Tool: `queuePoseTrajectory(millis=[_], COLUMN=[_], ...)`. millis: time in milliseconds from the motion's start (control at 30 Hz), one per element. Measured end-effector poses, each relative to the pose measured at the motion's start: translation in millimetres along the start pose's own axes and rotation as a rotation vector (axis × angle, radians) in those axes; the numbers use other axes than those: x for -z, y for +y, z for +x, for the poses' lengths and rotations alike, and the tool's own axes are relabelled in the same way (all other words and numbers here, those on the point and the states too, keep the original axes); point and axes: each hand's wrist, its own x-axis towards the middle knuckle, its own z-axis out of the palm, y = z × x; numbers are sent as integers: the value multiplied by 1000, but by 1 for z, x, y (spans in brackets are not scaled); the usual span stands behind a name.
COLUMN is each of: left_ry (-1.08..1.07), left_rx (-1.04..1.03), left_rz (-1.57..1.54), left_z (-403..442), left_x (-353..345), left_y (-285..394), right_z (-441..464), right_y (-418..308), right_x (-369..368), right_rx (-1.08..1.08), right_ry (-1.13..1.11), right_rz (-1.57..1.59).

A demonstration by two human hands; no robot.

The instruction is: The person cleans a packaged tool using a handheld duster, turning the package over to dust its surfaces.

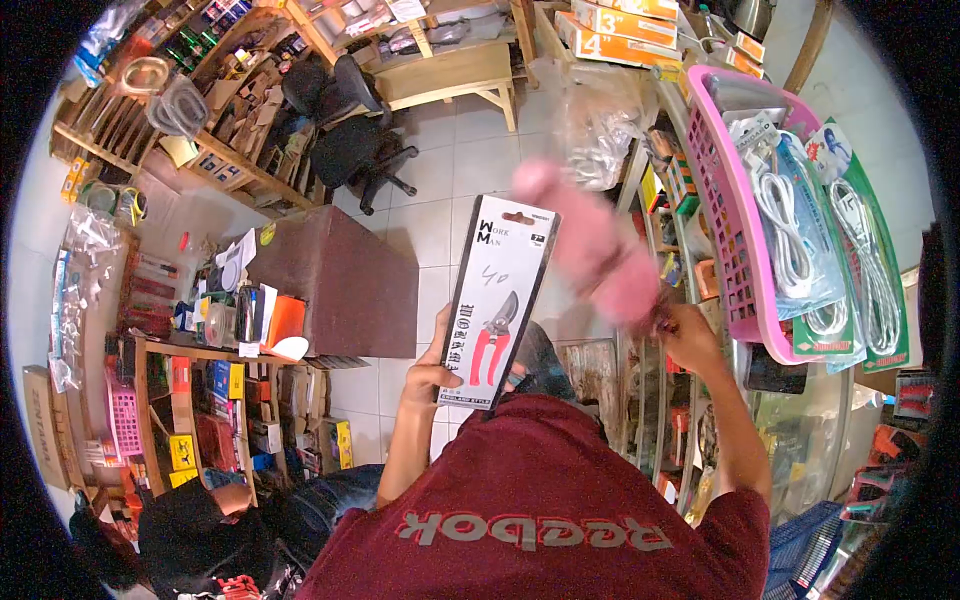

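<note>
My left hand [432,374] is closed on the lower left edge of a packaged pruning shears [494,335]. The pack is white with a dark border, the shears have red handles, and "40" is handwritten on the card. To the right, my right hand [690,338] grips the lower end of a pink duster [600,240], which is smeared by motion. The duster's head points up and to the left, beside the pack's upper right edge. The handle is mostly hidden in my fingers.
A pink basket [722,220] with packaged white cables stands at the right above a glass counter [810,430]. A brown cabinet [345,280], stocked shelves and a black chair [355,150] are to the left. Someone in a black cap [190,530] is at lower left.
</note>
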Motion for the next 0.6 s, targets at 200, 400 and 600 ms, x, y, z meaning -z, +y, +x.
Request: queuePoseTrajectory(millis=[200,400,600], left_ry=[51,24,89], left_rx=[-19,19,37], left_rz=[87,146,83], left_z=[1,-1,0], left_x=[-4,-1,-15], left_y=[2,-1,-8], right_z=[1,1,-4], right_y=[-12,-9,-21], right_x=[8,6,10], right_rx=[163,68,110], right_ry=[-10,-55,12], right_rz=[-120,-139,-250])
